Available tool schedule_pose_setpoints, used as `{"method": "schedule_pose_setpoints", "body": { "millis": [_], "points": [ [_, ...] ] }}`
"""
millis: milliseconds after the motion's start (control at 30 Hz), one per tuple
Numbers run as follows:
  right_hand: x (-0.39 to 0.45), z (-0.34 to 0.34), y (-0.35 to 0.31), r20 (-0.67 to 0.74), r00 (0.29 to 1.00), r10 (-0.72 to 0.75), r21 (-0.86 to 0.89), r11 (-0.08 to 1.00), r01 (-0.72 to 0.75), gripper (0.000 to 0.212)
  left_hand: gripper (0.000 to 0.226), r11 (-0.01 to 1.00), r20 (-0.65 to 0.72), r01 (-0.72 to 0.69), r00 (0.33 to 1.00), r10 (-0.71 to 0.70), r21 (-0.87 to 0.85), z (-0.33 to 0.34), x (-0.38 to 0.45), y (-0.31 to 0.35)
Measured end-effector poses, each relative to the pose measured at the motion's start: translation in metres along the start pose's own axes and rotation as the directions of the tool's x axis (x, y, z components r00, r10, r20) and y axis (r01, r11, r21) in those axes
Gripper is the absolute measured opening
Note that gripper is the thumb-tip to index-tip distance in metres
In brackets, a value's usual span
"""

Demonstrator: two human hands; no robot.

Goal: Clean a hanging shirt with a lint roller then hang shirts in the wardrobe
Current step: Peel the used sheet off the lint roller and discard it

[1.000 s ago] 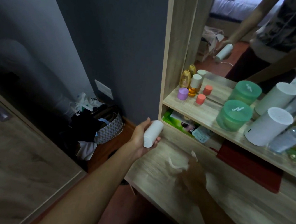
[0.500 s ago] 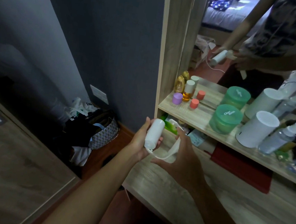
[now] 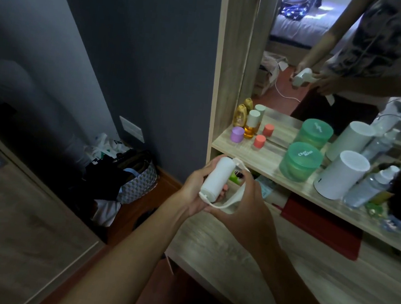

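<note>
A white lint roller stands almost upright in front of the dressing table, with my left hand wrapped around its lower part. My right hand sits just to its right and grips a curved white handle or cover piece that arcs from the roller's top round to its bottom end. Both hands are close together, above the table's left corner. The mirror repeats the same grip. No shirt or wardrobe interior is in view.
A wooden dressing table has a shelf with small bottles, two green jars, a white cylinder and a spray bottle. A dark bag pile lies on the floor by the grey wall. A wooden panel fills the left.
My right hand rose from the tabletop with the white piece and came up against the roller. The left hand lifted the roller slightly and turned it more upright.
</note>
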State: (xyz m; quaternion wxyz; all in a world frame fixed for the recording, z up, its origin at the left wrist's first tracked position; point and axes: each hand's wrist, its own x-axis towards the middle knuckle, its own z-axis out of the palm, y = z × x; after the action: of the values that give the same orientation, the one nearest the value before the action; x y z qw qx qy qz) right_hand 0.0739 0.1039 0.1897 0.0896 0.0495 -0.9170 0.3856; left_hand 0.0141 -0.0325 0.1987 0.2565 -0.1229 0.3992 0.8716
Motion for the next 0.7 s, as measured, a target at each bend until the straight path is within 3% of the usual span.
{"method": "schedule_pose_setpoints", "body": {
  "millis": [300, 367, 433, 533, 700],
  "points": [
    [0.001, -0.012, -0.009, 0.058, 0.994, 0.095, 0.038, 0.995, -0.097, 0.118, 0.029, 0.994, -0.03, -0.046, 0.998, 0.049, 0.095, 0.004, -0.001, -0.003],
    [0.005, -0.019, -0.007, 0.169, 0.98, 0.102, 0.181, 0.975, -0.133, 0.105, 0.031, 0.992, -0.03, -0.068, 0.997, 0.072, 0.108, 0.0, -0.002, -0.006],
    [0.012, -0.028, -0.003, 0.29, 0.954, 0.078, 0.433, 0.878, -0.203, 0.075, 0.034, 0.993, -0.003, -0.074, 0.997, 0.074, 0.09, -0.002, -0.004, -0.01],
    [0.022, -0.028, 0.009, 0.136, 0.99, 0.044, 0.43, 0.898, -0.099, 0.042, 0.034, 0.986, 0.032, -0.075, 0.997, 0.071, 0.146, 0.001, -0.009, -0.011],
    [0.032, -0.017, 0.023, 0.023, 0.998, 0.053, 0.311, 0.949, -0.057, 0.028, 0.037, 0.903, 0.1, -0.131, 0.99, 0.098, 0.408, 0.005, -0.011, -0.017]
  ]
}}
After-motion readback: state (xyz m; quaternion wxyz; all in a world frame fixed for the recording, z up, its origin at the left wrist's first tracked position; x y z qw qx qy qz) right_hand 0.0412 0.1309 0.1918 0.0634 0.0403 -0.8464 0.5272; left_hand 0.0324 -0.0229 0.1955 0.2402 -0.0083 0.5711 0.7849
